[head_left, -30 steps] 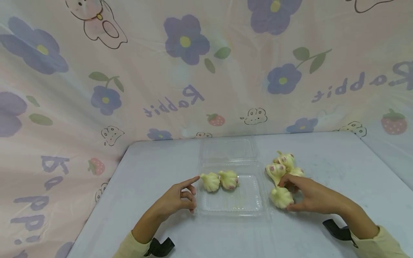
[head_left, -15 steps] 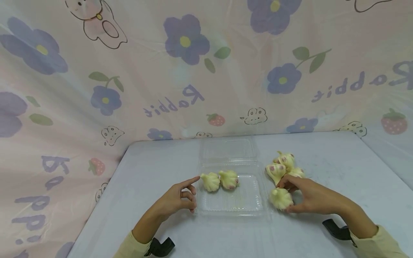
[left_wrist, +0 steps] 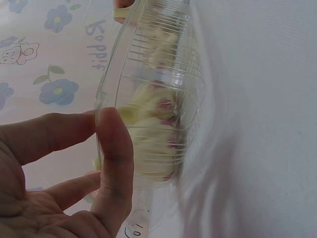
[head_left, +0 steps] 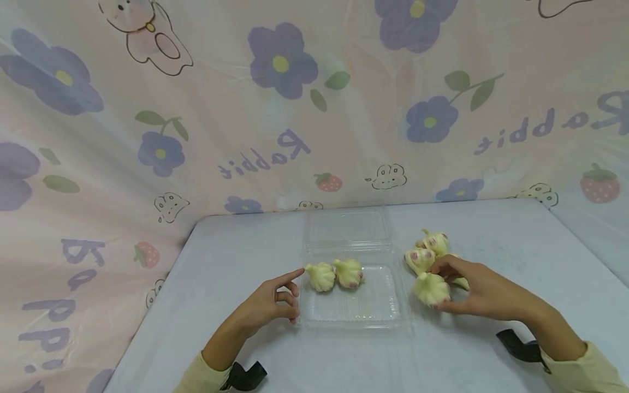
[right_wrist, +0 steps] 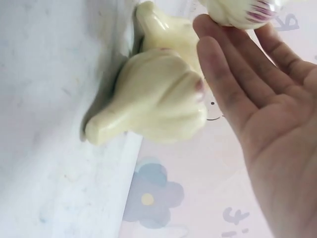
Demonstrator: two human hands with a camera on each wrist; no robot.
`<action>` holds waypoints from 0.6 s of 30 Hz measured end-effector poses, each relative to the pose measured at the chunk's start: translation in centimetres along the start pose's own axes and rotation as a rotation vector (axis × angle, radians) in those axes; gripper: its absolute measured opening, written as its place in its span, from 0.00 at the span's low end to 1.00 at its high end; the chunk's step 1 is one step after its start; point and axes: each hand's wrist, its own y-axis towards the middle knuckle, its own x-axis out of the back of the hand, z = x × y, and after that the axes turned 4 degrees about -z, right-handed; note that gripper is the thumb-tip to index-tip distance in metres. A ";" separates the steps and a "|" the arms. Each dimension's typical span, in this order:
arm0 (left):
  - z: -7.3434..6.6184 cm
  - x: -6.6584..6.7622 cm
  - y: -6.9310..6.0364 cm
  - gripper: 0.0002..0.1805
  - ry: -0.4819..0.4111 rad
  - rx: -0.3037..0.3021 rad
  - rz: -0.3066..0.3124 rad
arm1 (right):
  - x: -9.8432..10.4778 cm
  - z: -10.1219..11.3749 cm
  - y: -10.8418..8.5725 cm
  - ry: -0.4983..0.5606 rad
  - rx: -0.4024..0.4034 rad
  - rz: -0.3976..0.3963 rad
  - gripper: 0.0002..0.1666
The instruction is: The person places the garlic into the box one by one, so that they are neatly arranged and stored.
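Note:
A clear plastic container (head_left: 351, 308) lies with its lid folded back, two garlic bulbs (head_left: 321, 277) side by side in its base. At the base's left edge my left hand (head_left: 265, 305) pinches the rim, which the left wrist view shows between thumb and finger (left_wrist: 116, 153). My right hand (head_left: 491, 292) holds a garlic bulb (head_left: 431, 289) between thumb and fingers, just right of the container. In the right wrist view that bulb (right_wrist: 242, 11) is at the top edge, partly cut off, above the fingers of the hand (right_wrist: 277, 109).
Behind the right hand is a cluster of several garlic bulbs (head_left: 435, 243), partly hidden by it; two appear in the right wrist view (right_wrist: 153, 96). The white table (head_left: 245, 240) ends at a printed cloth (head_left: 211, 109) with flowers and rabbits.
My right hand has moved slightly away from me, and the bulb in its grip has risen toward the cluster. The left hand and the container have stayed put.

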 end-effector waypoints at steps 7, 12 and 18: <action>0.0 0.0 0.0 0.48 -0.005 -0.004 0.003 | 0.9 0.2 -0.2 -0.081 0.019 -0.111 0.33; 0.0 0.0 0.0 0.48 -0.004 0.001 0.003 | 1.5 0.3 -0.3 -0.113 0.020 -0.148 0.34; -0.1 0.0 -0.1 0.48 0.002 0.007 -0.003 | 2.2 0.4 -0.5 -0.145 0.012 -0.186 0.36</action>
